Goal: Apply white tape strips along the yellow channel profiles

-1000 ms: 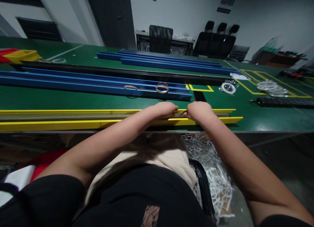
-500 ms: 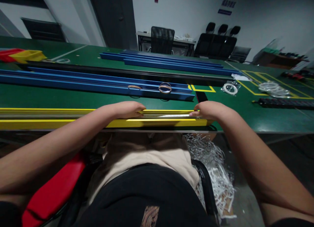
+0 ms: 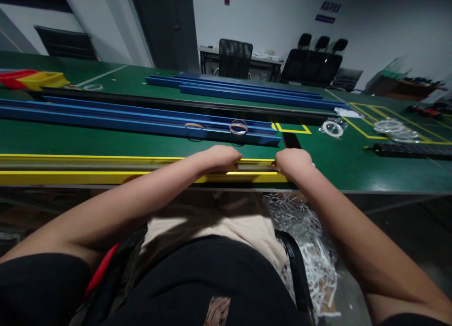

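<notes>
A long yellow channel lies along the front edge of the table, with a pale, thin strip running inside it. My left hand is closed, its fingertips down in the channel. Close by to the right, near the channel's right end, my right hand is closed too, its fingertips at the channel's far wall. What the fingers of either hand pinch is hidden. A small white bit shows just right of my right hand. Behind that hand lies a dark, flat phone-like object.
Blue channels lie behind the yellow one, with tape-like rings on them. Further back are a long black profile and more blue channels. A bagged white coil sits right; yellow and red bins stand left.
My left hand has slid right along the yellow channel, and my right hand has shifted slightly left. The hands are now closer together. The channel's right end appears further left.
</notes>
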`<action>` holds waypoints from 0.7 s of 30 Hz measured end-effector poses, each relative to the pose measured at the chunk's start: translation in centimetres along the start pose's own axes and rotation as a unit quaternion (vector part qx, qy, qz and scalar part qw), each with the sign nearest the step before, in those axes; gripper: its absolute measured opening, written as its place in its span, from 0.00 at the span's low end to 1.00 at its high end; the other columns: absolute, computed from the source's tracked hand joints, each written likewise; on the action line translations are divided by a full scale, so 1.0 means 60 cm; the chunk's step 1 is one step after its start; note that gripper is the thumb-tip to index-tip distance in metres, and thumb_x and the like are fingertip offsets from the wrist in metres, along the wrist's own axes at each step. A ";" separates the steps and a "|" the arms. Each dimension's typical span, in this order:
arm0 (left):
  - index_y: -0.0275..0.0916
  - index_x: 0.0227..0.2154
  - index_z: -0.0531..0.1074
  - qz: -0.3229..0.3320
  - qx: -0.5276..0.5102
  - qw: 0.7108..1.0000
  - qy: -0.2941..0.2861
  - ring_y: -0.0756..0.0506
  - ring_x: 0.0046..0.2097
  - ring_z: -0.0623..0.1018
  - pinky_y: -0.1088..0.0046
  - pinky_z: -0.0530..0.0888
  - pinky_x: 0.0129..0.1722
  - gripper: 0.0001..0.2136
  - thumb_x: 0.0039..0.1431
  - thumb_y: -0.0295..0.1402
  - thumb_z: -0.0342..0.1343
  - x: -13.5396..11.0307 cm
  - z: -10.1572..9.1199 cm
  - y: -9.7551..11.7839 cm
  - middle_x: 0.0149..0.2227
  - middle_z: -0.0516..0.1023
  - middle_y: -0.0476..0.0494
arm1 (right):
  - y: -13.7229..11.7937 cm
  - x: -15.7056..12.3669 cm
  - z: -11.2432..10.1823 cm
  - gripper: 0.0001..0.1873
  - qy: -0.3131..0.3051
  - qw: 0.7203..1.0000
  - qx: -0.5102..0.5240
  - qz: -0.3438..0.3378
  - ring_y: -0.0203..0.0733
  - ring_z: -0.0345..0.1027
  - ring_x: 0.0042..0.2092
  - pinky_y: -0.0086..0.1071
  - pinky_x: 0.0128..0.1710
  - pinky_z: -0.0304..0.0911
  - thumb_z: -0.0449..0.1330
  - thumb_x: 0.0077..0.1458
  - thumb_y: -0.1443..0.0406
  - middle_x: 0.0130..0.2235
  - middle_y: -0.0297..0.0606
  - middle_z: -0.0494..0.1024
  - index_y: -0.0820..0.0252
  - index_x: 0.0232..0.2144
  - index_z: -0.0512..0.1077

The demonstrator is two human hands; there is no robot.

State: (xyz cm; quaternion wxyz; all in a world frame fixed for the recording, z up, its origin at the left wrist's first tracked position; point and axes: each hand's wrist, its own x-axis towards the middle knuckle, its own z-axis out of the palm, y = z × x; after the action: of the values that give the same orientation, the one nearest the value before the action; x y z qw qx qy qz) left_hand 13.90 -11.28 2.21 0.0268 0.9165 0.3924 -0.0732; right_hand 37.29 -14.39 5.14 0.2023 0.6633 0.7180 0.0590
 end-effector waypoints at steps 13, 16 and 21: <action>0.43 0.45 0.79 0.040 -0.055 0.996 0.062 0.38 0.45 0.82 0.68 0.74 0.41 0.17 0.65 0.45 0.50 0.104 -0.004 0.101 0.46 0.83 0.37 | -0.014 -0.016 0.002 0.20 0.044 0.998 0.034 -0.001 0.59 0.78 0.46 0.44 0.44 0.71 0.58 0.62 0.56 0.44 0.59 0.82 0.66 0.43 0.81; 0.42 0.41 0.78 0.058 -0.021 0.994 0.092 0.40 0.42 0.82 0.70 0.71 0.36 0.13 0.65 0.40 0.50 0.084 0.001 0.088 0.42 0.83 0.39 | -0.012 -0.023 0.002 0.24 0.047 0.998 0.040 -0.013 0.58 0.78 0.46 0.42 0.45 0.70 0.57 0.62 0.51 0.44 0.59 0.82 0.65 0.43 0.81; 0.41 0.37 0.76 0.047 0.009 0.997 0.065 0.44 0.36 0.80 0.72 0.64 0.30 0.10 0.63 0.38 0.52 0.028 0.006 0.019 0.38 0.82 0.41 | -0.010 -0.030 0.002 0.28 0.063 0.981 0.138 -0.118 0.53 0.77 0.49 0.40 0.47 0.69 0.49 0.66 0.46 0.48 0.50 0.82 0.56 0.52 0.77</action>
State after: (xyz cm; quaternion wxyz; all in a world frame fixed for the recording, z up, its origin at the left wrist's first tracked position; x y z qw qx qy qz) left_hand 15.82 -10.88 1.56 -0.0041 0.9369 0.3493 -0.0157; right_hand 36.87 -16.22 5.18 0.0690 0.5903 0.8039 -0.0230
